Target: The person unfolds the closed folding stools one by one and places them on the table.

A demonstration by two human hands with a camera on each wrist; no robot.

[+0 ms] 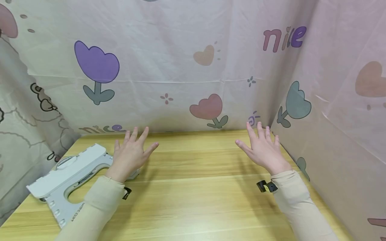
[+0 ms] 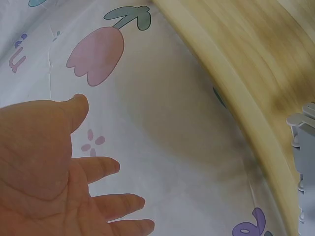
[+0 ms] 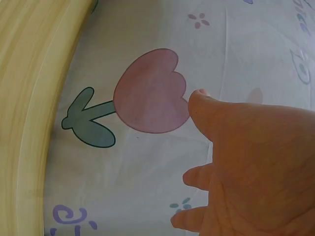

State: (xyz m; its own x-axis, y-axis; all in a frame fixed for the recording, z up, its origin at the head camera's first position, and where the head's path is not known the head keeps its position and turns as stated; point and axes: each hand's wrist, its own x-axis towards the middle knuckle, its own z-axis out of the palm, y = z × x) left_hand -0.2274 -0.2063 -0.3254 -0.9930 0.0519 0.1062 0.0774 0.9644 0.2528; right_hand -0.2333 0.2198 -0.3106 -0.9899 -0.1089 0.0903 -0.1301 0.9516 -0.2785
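My left hand (image 1: pixel 130 154) is raised above the wooden table with its fingers spread and nothing in it. Close beside and partly under that wrist lies a white and grey plastic object (image 1: pixel 70 171) with a large curved opening and dark lettering; my forearm covers part of it, and I cannot tell its kind. On the other side, my right hand (image 1: pixel 264 151) also hovers with fingers apart, holding nothing. The left wrist view shows the palm (image 2: pixel 34 172) and stretched fingers, with the plastic object's edge (image 2: pixel 306 162) at the right. Bare fingers and thumb also show in the right wrist view.
The wooden table (image 1: pixel 193 194) extends back to a printed cloth (image 1: pixel 169 43) that hangs behind it, with tulips, hearts and lettering. More cloth (image 1: pixel 346 117) hangs along the right edge, and another stretch (image 1: pixel 21 140) borders the left. Small dark devices sit at both wrists.
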